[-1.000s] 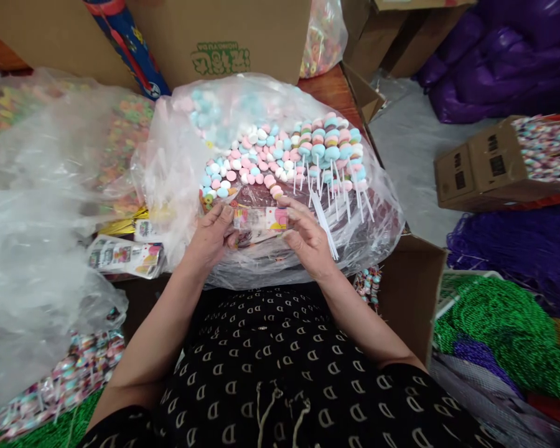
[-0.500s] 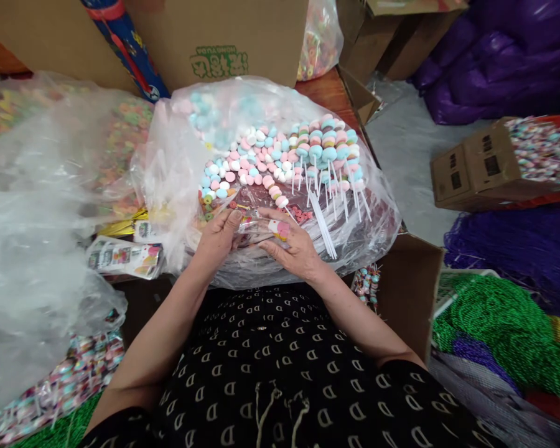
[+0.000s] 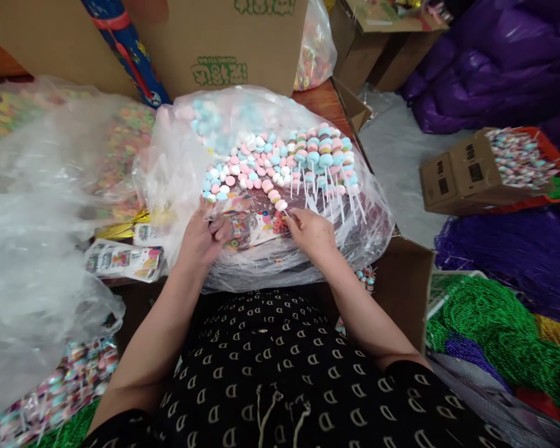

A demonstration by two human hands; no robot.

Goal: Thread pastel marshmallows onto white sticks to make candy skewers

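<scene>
My left hand [image 3: 203, 235] is closed on a clear printed plastic wrapper [image 3: 247, 227], which stretches to the right across the bagging sheet. With thumb and finger, my right hand [image 3: 312, 233] pinches the stick of a candy skewer [image 3: 274, 196] of pink and white pieces. The skewer lies tilted, its upper end toward the loose pink, blue and white candies [image 3: 242, 165]. Beside it, several finished candy skewers [image 3: 324, 149] rest in a cluster with their white sticks toward me. Small red candy rings [image 3: 280, 223] show near my right fingers.
A large clear plastic bag [image 3: 359, 221] spreads under the candies. On the left lie a bag of colourful rings [image 3: 130, 134] and flat printed packets [image 3: 124, 260]. A cardboard box [image 3: 261, 50] stands behind. An open carton [image 3: 406, 280] is at right, with green beads [image 3: 485, 323] beyond.
My hands have moved apart. My left hand has drawn left with the wrapper, while my right hand has left the wrapper and taken hold of the skewer's stick.
</scene>
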